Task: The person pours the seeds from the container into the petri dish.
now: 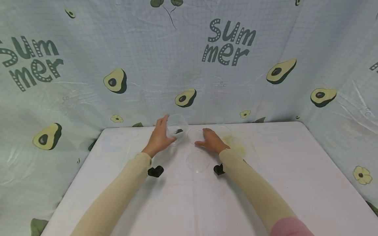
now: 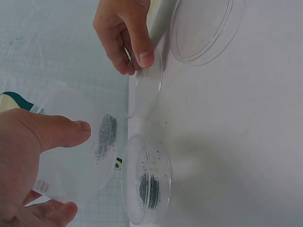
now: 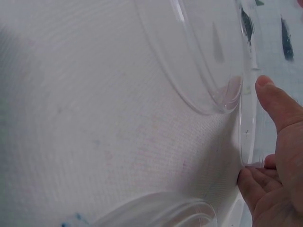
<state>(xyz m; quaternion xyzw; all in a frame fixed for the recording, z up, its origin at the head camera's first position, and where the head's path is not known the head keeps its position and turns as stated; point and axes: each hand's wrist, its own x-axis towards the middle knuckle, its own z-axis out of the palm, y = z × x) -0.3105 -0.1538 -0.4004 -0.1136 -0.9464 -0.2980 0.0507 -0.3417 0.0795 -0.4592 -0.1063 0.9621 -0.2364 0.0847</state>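
My left hand (image 1: 159,137) grips a clear plastic container (image 2: 71,165), thumb on one side and fingers on the other. The container is tilted, with dark granules (image 2: 107,135) gathered near its lower side. Close by stands a clear petri dish (image 2: 164,163) that has a heap of similar dark granules in it and specks along its wall. My right hand (image 1: 212,141) holds a second petri dish (image 2: 150,94) at its edge, between thumb and fingers. Nothing dark shows inside that one except a few tiny specks in the right wrist view.
Nearer me, another clear petri dish (image 1: 198,161) lies on the white tabletop (image 1: 183,203). Behind my right hand is one more transparent round dish (image 1: 223,128), beside a yellowish patch (image 1: 236,146). A printed curtain (image 1: 147,65) rises right behind the table's back edge.
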